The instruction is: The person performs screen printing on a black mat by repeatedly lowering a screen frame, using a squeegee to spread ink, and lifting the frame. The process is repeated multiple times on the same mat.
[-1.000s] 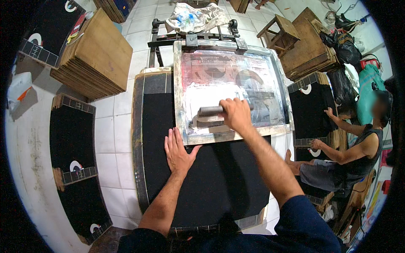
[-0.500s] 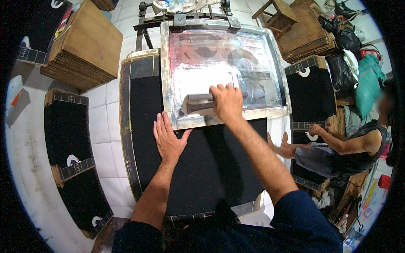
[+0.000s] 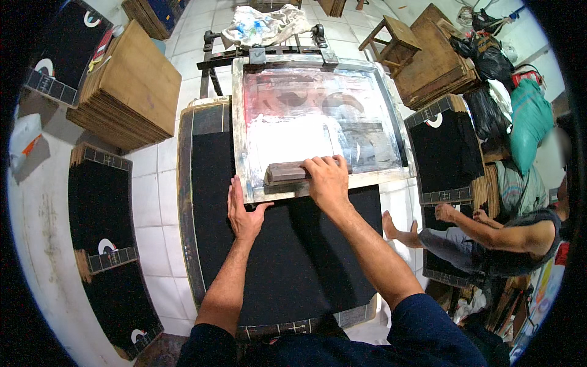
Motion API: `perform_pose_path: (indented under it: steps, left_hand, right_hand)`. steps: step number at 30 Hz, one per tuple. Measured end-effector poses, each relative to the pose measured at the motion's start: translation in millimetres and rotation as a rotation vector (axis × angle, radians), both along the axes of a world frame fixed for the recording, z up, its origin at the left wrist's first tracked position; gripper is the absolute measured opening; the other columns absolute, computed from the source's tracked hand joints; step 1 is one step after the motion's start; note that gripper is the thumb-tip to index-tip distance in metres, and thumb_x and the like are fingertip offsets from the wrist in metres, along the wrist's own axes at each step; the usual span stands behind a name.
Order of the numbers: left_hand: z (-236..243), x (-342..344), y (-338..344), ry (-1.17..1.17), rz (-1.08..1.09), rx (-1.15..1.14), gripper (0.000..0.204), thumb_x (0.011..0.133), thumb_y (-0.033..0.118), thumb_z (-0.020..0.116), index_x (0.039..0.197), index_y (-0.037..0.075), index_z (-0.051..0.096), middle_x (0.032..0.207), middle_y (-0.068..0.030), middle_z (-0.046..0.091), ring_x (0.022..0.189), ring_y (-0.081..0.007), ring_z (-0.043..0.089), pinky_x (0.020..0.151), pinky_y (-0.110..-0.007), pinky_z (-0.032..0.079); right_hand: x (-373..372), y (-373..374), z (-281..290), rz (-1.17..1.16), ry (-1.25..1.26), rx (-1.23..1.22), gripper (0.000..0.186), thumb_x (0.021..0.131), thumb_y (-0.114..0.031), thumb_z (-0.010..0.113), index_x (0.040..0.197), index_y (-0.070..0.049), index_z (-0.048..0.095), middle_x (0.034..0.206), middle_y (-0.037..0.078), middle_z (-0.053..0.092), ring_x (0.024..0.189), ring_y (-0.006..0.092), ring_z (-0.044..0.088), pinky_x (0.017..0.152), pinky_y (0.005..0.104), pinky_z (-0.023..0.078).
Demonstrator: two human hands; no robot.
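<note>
My right hand (image 3: pixel 330 185) is closed over the top of a wooden squeegee (image 3: pixel 287 173). The squeegee lies across the near end of a screen printing frame (image 3: pixel 239 131). Beyond it, thick white ink (image 3: pixel 292 137) covers the near left part of the mesh; the far part is hazy, with dark curved shapes showing through. At the frame's near left corner rests my left hand (image 3: pixel 246 217), fingers stretched along the side and thumb spread along the front edge. Beneath the frame, black cloth (image 3: pixel 293 263) lies over a board.
Metal clamps (image 3: pixel 257 56) hold the frame's far edge, and a stained rag (image 3: pixel 266 25) hangs behind them. Boards with black cloth (image 3: pixel 101 205) line both sides. Stacked wooden boards (image 3: pixel 131 85) stand at far left. A person (image 3: pixel 495 235) sits on the right near a green sack (image 3: pixel 529 125).
My right hand has drawn the squeegee nearer, to the frame's front end. The view has tilted, showing more of the far rag. The seated person's hands have shifted.
</note>
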State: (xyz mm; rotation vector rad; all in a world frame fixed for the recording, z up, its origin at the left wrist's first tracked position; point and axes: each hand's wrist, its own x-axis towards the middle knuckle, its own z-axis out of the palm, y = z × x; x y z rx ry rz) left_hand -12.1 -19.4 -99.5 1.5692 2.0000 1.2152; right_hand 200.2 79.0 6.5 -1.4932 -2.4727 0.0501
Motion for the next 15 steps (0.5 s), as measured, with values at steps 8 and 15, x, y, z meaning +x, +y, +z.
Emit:
perform_pose_path:
  steps: [8,15]
  left_hand:
    - [-6,-1,-2,0.064,-0.049,0.159,0.112,0.076,0.023,0.094,0.164,0.01,0.026,0.161,-0.0305,0.037,0.143,-0.047,0.048,0.11,-0.051,0.052]
    - [-1,-1,-1,0.069,-0.058,0.154,0.112,0.076,0.026,0.094,0.164,0.01,0.027,0.161,-0.0315,0.036,0.143,-0.0484,0.048,0.11,-0.052,0.053]
  right_hand:
    - [-11,45,22,0.008,-0.01,-0.075,0.03,0.082,-0.016,0.082,0.109,-0.013,0.071,0.101,0.004,0.073,0.101,0.0279,0.066,0.092,0.0475,0.044]
    - [-4,50,35,0.088,-0.078,-0.318,0.032,0.08,-0.021,0.086,0.107,-0.013,0.071,0.099,0.007,0.074,0.102,0.0296,0.068,0.088,0.0483,0.045]
